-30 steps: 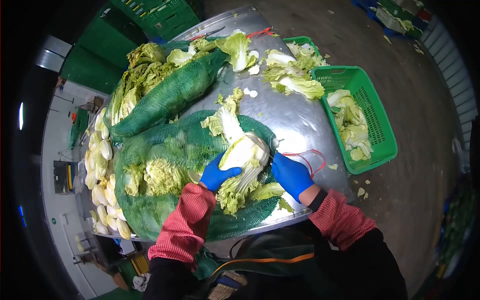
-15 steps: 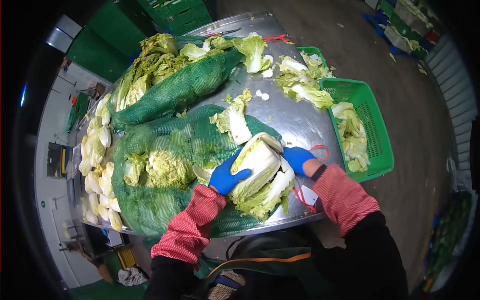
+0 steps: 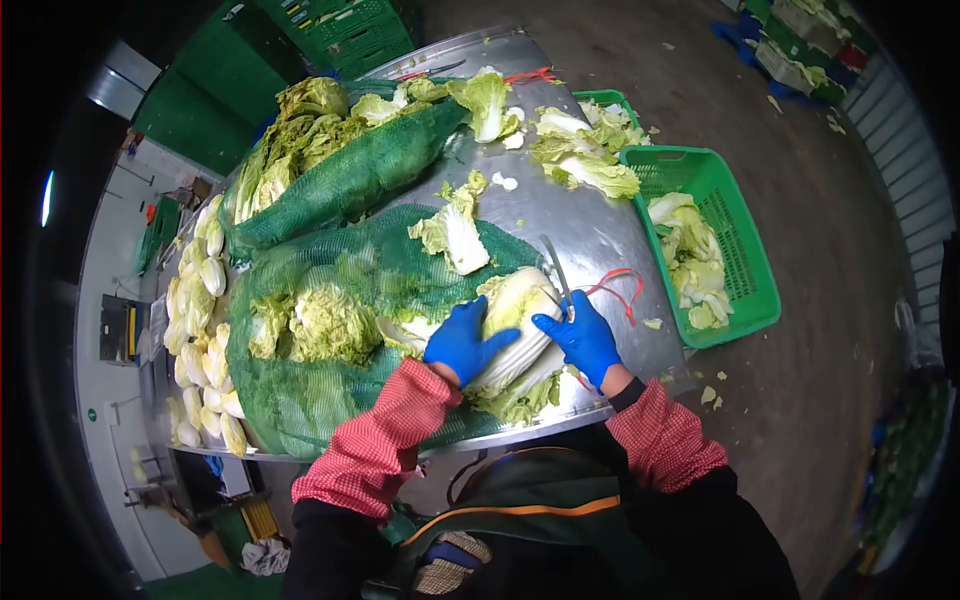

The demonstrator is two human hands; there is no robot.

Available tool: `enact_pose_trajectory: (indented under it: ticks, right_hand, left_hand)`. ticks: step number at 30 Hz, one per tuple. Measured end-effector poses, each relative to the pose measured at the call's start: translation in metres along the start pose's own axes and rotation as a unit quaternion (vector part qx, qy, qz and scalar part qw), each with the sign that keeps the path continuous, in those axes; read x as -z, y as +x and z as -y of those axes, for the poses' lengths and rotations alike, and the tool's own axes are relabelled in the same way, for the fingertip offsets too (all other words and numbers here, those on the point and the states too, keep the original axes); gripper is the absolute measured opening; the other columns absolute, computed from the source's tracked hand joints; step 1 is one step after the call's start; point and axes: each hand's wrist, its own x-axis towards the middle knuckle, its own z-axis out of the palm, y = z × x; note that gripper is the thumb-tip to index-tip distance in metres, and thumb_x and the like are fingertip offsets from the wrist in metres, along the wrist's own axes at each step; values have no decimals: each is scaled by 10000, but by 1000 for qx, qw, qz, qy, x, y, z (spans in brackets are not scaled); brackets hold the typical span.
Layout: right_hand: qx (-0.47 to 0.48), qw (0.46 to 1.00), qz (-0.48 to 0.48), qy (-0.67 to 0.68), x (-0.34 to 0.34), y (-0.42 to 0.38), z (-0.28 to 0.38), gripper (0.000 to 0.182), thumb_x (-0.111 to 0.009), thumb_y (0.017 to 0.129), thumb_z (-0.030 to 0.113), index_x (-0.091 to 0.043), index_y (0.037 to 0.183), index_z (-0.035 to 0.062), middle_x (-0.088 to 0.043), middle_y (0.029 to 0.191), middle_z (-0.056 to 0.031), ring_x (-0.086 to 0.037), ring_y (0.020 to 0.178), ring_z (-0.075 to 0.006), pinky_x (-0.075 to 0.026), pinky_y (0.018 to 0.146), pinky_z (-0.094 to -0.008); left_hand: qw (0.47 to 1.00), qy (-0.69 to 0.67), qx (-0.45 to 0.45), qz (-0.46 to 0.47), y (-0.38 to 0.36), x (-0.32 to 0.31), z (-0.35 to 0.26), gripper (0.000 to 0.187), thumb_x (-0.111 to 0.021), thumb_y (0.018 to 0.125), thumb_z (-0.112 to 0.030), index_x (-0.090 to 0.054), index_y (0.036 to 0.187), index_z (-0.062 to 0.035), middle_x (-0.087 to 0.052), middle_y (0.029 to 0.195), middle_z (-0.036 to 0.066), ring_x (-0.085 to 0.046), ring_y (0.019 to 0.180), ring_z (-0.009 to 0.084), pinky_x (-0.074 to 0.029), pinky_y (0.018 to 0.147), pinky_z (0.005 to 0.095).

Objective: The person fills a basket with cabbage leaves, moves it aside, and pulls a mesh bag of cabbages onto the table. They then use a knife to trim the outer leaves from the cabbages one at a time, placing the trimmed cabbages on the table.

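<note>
A napa cabbage (image 3: 522, 318) lies at the front of the table, its white base pointing up and right. My left hand (image 3: 466, 343), in a blue glove, holds it from the left, with the thumb across its pale ribs. In my right hand (image 3: 583, 342), also gloved in blue, is a knife (image 3: 553, 262) whose blade points up past the cabbage's base; that hand's thumb reaches to the cabbage. A red ribbon (image 3: 628, 284) loops out beside the right hand. Loose outer leaves (image 3: 525, 400) lie under the cabbage, partly hidden.
Green mesh sacks (image 3: 310, 400) holding cabbages cover the table's left part; trimmed heads (image 3: 200, 290) are stacked beyond. A green crate (image 3: 752, 270) with leaves stands at the right edge. Loose leaves (image 3: 580, 160) and another knife (image 3: 432, 71) lie farther back.
The cabbage has been turned and more of its white side faces up. The knife blade now shows upright in my right hand, and leaf scraps have appeared on the floor at right.
</note>
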Motion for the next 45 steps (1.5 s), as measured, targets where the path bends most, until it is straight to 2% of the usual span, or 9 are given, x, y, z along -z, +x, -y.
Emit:
enact_pose_trajectory:
  ticks: [5,10,15,19,20,23,32,40,45]
  right_hand:
    - [86,993,31,70,-6,-26,9,470,-762,749,344,-505,1014,52,-576,854,-88,-585,735,-202,-493,678,-331]
    - [184,965,37,183,23,-50,25,352,-747,771,128,-499,1012,59,-529,851,-16,-542,793,-97,-481,691,-265]
    - [198,964,-150,97,106,-8,23,356,-706,808,91,-482,1082,51,-562,978,-97,-609,773,-182,-515,678,-297]
    - [274,898,-256,-229,88,23,-16,530,-709,811,254,-486,1240,35,-600,1112,-177,-636,894,-337,-499,788,-397]
    - [82,979,-94,-160,81,6,9,578,-698,811,335,-490,1276,60,-620,1074,-200,-617,943,-373,-490,790,-411]
    - [89,995,20,33,32,19,-15,481,-688,823,382,-553,1177,85,-632,901,-89,-569,656,-149,-499,627,-317]
    - [82,994,25,66,-15,44,-28,486,-714,804,407,-486,1089,86,-550,816,-39,-542,634,-116,-465,443,-264]
    - [-16,986,83,142,-13,17,-41,401,-680,824,267,-451,1088,70,-525,910,-54,-570,670,-155,-503,509,-283]
    - [-10,985,61,162,-20,13,-71,354,-644,827,191,-430,1087,82,-509,953,-75,-583,671,-156,-523,479,-274]
  left_hand:
    - [999,-38,4,38,1,-1,14,393,-628,838,-350,-633,1091,-50,-611,1083,154,-622,930,338,-491,821,391]
    - [972,21,232,10,57,13,69,386,-655,817,-250,-604,1157,-74,-601,1091,158,-612,951,329,-487,808,379]
    - [968,17,-38,-246,37,38,19,679,-715,782,-274,-415,1343,-36,-541,1183,240,-543,1079,387,-443,919,446]
    - [998,29,25,43,14,-16,-21,1024,-653,704,-666,-320,1412,-6,-469,1309,276,-501,1177,399,-403,992,451]
    - [996,58,40,57,14,-21,-20,1040,-626,709,-690,-301,1423,-7,-468,1309,281,-494,1189,401,-398,1000,448]
    - [992,-112,20,63,33,-30,25,986,-624,754,-638,-287,1430,-5,-455,1335,278,-469,1226,391,-376,1024,426]
    - [947,-280,28,154,57,-17,53,828,-571,855,-571,-337,1415,-7,-460,1374,196,-416,1303,276,-297,1088,357]
    - [927,-252,279,-4,51,-29,123,813,-729,693,-573,-572,1181,58,-631,1113,235,-613,1036,320,-461,909,381]
    - [955,10,170,-244,24,20,63,884,-785,696,-369,-368,1366,30,-469,1307,283,-508,1175,374,-423,961,425]
